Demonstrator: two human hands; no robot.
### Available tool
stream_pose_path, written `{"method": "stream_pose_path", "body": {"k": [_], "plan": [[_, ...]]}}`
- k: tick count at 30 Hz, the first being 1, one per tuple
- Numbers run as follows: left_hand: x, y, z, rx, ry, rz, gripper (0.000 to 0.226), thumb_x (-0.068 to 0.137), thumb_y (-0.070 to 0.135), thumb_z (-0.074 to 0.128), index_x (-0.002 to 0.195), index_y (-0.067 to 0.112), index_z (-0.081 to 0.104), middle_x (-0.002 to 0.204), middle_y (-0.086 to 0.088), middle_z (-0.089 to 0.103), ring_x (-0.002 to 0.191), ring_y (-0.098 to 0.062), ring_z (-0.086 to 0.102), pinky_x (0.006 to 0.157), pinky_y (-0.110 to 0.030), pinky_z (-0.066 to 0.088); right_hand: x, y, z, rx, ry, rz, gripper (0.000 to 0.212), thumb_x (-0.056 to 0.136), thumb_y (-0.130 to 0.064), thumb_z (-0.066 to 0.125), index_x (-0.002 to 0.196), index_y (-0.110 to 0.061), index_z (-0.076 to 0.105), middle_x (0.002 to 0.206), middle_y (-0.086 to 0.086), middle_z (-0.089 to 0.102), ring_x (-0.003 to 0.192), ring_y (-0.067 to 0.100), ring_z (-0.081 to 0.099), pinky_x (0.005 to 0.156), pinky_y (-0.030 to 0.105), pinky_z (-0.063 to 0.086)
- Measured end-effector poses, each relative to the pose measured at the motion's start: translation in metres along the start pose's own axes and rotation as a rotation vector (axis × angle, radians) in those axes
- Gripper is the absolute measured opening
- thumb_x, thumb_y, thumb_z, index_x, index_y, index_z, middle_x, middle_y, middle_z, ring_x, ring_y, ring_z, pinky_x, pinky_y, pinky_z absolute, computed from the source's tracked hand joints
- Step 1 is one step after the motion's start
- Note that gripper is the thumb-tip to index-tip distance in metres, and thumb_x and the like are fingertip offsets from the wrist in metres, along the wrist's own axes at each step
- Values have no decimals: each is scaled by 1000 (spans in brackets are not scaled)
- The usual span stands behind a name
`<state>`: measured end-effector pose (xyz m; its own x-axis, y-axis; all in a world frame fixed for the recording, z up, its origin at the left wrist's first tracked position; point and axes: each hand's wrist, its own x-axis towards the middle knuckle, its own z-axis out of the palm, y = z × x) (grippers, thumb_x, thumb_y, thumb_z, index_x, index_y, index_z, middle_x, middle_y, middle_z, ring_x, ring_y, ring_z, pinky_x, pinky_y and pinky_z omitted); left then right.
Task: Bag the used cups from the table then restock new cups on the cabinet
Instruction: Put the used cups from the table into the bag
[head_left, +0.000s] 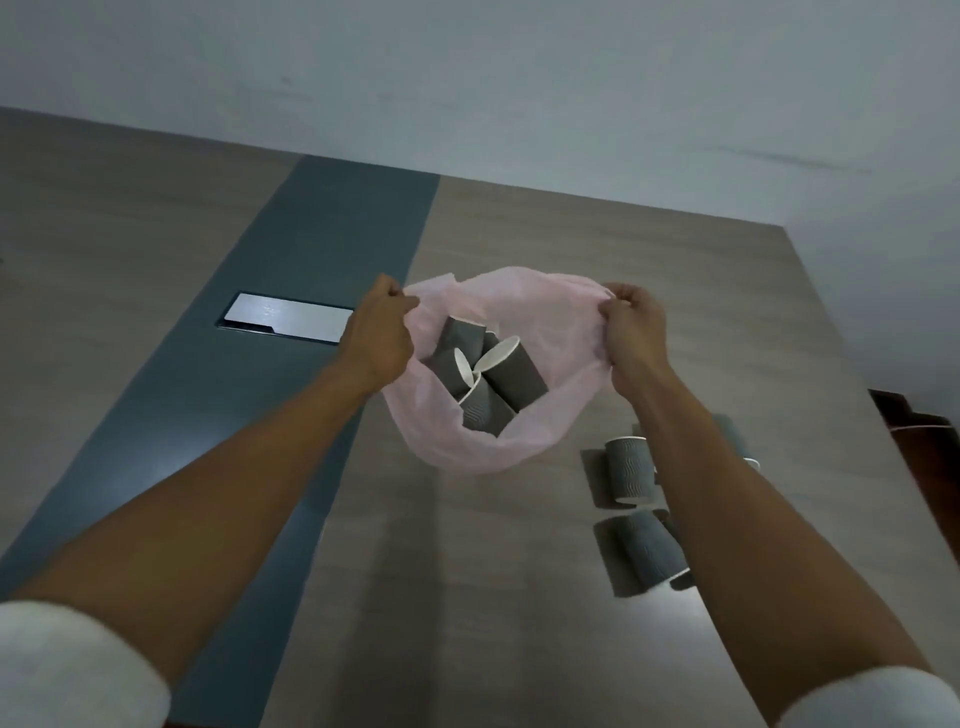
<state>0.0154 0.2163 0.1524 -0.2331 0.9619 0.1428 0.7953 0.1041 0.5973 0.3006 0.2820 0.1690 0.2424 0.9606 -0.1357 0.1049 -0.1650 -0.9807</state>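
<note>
Here, both hands hold a pink plastic bag (524, 441) open above the bench (467, 571): the left hand (376, 332) and right hand (634, 327) each pinch its rim in curled fingers. Grey paper cups (498, 379) lie jumbled inside; more cups (631, 470) lie on the bench beneath the right forearm.

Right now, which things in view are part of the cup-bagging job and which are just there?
Job:
pink bag, held open by left hand and right hand
grey cups in the bag
grey cups on the table

Just there:
metal cover plate
table
</note>
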Motion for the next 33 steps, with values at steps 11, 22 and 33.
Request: {"method": "stream_pose_path", "body": {"k": [11,22,33], "plan": [[-32,56,60,5,142,-59,29,95,-2,48,121,7,56,129,-9,49,102,-32,58,85,-35,46,52,14,-75,-282,-53,-268,47,92,6,40,128,-14,63,134,4,44,112,17,52,98,33,49],[-65,88,126,0,120,-202,30,91,-3,58,118,1,70,134,-10,49,106,-32,58,86,-24,41,78,84,-152,-550,-140,33,59,87,-6,50,141,-2,29,125,20,55,104,37,60,83,40,50],[-67,102,132,67,-24,-130,69,86,-12,57,148,16,50,159,-7,31,133,-35,48,103,-31,42,42,142,-157,-980,-741,-15,39,83,-10,69,122,-8,69,119,11,71,110,30,65,85,30,49]]}}
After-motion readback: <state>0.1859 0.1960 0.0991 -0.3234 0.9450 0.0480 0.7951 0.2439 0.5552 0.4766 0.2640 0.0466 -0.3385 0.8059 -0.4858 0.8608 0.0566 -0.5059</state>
